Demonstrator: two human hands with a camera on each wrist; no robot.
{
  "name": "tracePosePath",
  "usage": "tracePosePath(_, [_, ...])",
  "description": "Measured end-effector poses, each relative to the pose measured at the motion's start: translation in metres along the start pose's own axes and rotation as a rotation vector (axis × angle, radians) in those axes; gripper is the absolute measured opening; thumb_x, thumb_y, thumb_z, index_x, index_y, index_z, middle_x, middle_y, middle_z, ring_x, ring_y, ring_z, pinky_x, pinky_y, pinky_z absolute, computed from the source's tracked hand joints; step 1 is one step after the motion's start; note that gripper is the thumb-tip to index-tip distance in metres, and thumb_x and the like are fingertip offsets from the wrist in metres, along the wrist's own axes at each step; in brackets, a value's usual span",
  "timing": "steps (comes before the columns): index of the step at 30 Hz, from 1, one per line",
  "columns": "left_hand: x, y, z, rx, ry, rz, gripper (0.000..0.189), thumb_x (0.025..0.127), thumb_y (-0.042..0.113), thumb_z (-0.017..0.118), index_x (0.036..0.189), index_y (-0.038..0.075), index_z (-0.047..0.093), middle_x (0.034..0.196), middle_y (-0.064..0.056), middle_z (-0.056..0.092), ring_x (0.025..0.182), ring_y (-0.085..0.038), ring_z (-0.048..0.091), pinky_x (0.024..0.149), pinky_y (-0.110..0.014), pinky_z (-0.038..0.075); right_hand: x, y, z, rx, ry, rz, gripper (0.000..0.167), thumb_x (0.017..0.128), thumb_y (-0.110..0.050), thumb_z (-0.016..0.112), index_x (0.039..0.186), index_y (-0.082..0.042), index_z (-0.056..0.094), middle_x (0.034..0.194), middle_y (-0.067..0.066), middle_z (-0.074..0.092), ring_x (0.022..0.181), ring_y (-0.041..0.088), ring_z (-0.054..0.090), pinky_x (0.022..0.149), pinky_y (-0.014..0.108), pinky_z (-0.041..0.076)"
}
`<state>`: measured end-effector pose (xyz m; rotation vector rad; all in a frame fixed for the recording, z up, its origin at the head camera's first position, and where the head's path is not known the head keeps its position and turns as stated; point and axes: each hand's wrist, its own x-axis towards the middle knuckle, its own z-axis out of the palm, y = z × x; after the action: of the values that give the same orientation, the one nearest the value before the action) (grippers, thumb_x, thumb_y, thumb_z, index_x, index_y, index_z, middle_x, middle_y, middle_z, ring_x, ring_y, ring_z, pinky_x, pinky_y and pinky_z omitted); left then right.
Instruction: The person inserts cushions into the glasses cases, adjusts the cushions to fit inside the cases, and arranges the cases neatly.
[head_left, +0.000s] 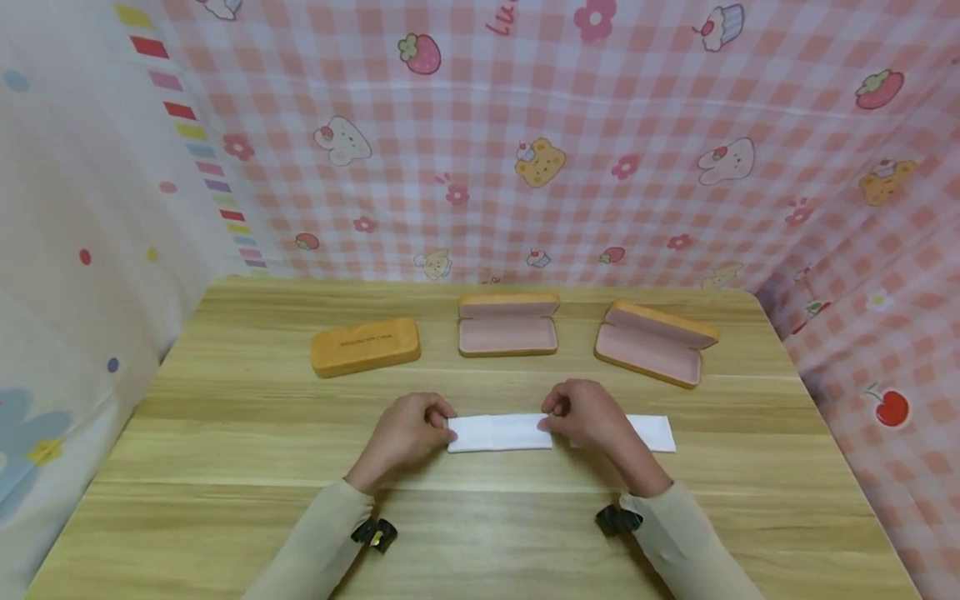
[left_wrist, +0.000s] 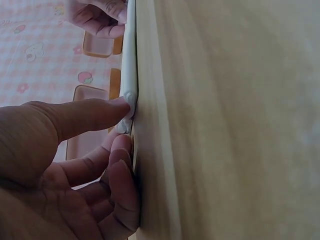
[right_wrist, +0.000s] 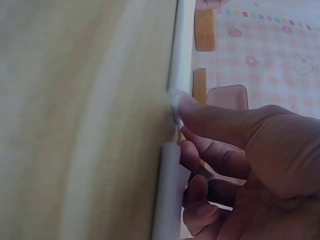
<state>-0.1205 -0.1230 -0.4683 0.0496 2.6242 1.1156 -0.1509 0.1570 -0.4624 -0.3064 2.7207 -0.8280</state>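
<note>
A white cloth point(head_left: 498, 433), folded into a narrow strip, lies flat on the table in front of me. Its left end is pinched between the thumb and fingers of my left hand point(head_left: 407, 429); in the left wrist view the thumb presses the rolled-looking edge of the cloth point(left_wrist: 130, 70). My right hand point(head_left: 588, 412) pinches the other end, with the thumb on top in the right wrist view. Just right of that, a second folded white cloth point(head_left: 652, 433) lies partly hidden behind my right hand and wrist.
Along the back of the wooden table point(head_left: 225, 400) stand three orange-brown glasses cases. The left case point(head_left: 366, 347) is closed. The middle case point(head_left: 508, 336) and the right case point(head_left: 652, 352) have lids raised, showing pink lining. A checked curtain point(head_left: 480, 217) hangs behind.
</note>
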Motion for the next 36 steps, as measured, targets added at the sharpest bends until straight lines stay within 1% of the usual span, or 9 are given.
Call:
tracePosePath(5, [0.002, 0.001, 0.000, 0.028, -0.020, -0.030, 0.015, 0.083, 0.016, 0.084, 0.091, 0.013, 0.071, 0.079, 0.000, 0.060, 0.071, -0.015, 0.054, 0.065, -0.027, 0.040, 0.003, -0.002, -0.002, -0.018, -0.039, -0.006, 0.012, 0.085, -0.017, 0.084, 0.082, -0.014, 0.073, 0.076, -0.004, 0.066, 0.072, 0.011, 0.056, 0.071, 0.028, 0.048])
tracePosePath(11, [0.003, 0.003, 0.001, 0.070, -0.034, -0.025, 0.014, 0.084, 0.016, 0.082, 0.087, 0.013, 0.069, 0.077, 0.000, 0.059, 0.070, -0.015, 0.053, 0.064, -0.026, 0.039, 0.004, -0.001, -0.004, -0.018, -0.086, -0.022, 0.011, 0.087, -0.015, 0.082, 0.082, -0.012, 0.072, 0.076, -0.002, 0.065, 0.070, 0.012, 0.055, 0.069, 0.028, 0.047])
tracePosePath(15, [0.001, 0.004, 0.002, 0.067, -0.020, -0.008, 0.013, 0.084, 0.013, 0.080, 0.086, 0.012, 0.068, 0.078, -0.001, 0.058, 0.072, -0.016, 0.053, 0.066, -0.027, 0.040, 0.003, 0.002, -0.004, 0.005, -0.093, -0.072, 0.011, 0.089, -0.013, 0.079, 0.083, -0.011, 0.071, 0.077, -0.001, 0.063, 0.071, 0.012, 0.055, 0.068, 0.028, 0.047])
tracePosePath(17, [-0.001, 0.004, 0.003, 0.068, -0.007, 0.015, 0.013, 0.085, 0.012, 0.079, 0.087, 0.012, 0.066, 0.080, -0.001, 0.059, 0.074, -0.016, 0.053, 0.067, -0.028, 0.041, 0.002, 0.005, -0.003, 0.020, -0.089, -0.099, 0.011, 0.090, -0.013, 0.078, 0.082, -0.011, 0.070, 0.076, -0.001, 0.062, 0.069, 0.011, 0.054, 0.066, 0.027, 0.047])
tracePosePath(21, [-0.003, 0.003, 0.005, 0.080, 0.026, 0.069, 0.013, 0.085, 0.010, 0.078, 0.087, 0.011, 0.065, 0.080, -0.002, 0.058, 0.075, -0.017, 0.052, 0.067, -0.029, 0.041, 0.001, 0.010, -0.003, 0.067, -0.061, -0.115, 0.011, 0.090, -0.013, 0.076, 0.082, -0.013, 0.069, 0.074, -0.002, 0.064, 0.065, 0.010, 0.055, 0.061, 0.024, 0.048])
tracePosePath(25, [-0.003, 0.002, 0.005, 0.040, 0.050, 0.111, 0.013, 0.084, 0.007, 0.078, 0.087, 0.009, 0.066, 0.078, -0.001, 0.061, 0.073, -0.015, 0.054, 0.066, -0.029, 0.044, 0.000, 0.012, -0.003, 0.109, -0.042, -0.134, 0.010, 0.089, -0.013, 0.077, 0.083, -0.013, 0.069, 0.075, -0.002, 0.066, 0.067, 0.010, 0.057, 0.062, 0.023, 0.048])
tracePosePath(28, [-0.002, 0.001, 0.006, -0.013, 0.049, 0.111, 0.013, 0.084, 0.004, 0.078, 0.091, 0.007, 0.067, 0.080, -0.001, 0.065, 0.076, -0.014, 0.057, 0.069, -0.028, 0.049, 0.001, 0.013, -0.003, 0.136, -0.062, -0.151, 0.007, 0.088, -0.010, 0.077, 0.090, -0.010, 0.071, 0.079, -0.001, 0.067, 0.071, 0.010, 0.058, 0.064, 0.023, 0.049])
tracePosePath(32, [-0.002, 0.001, 0.005, -0.050, 0.028, 0.089, 0.016, 0.084, 0.000, 0.076, 0.099, 0.004, 0.070, 0.081, -0.001, 0.067, 0.077, -0.012, 0.059, 0.072, -0.027, 0.050, 0.002, 0.014, -0.002, 0.162, -0.098, -0.149, 0.011, 0.089, -0.008, 0.077, 0.099, -0.007, 0.074, 0.081, 0.000, 0.068, 0.073, 0.010, 0.058, 0.064, 0.022, 0.048])
tracePosePath(36, [-0.002, 0.003, 0.004, -0.030, -0.002, 0.088, 0.012, 0.085, 0.002, 0.077, 0.096, 0.004, 0.074, 0.078, 0.000, 0.066, 0.074, -0.012, 0.058, 0.069, -0.026, 0.048, 0.002, 0.014, -0.003, 0.151, -0.103, -0.148, 0.005, 0.088, -0.009, 0.077, 0.093, -0.008, 0.075, 0.077, -0.002, 0.066, 0.070, 0.009, 0.056, 0.062, 0.022, 0.047])
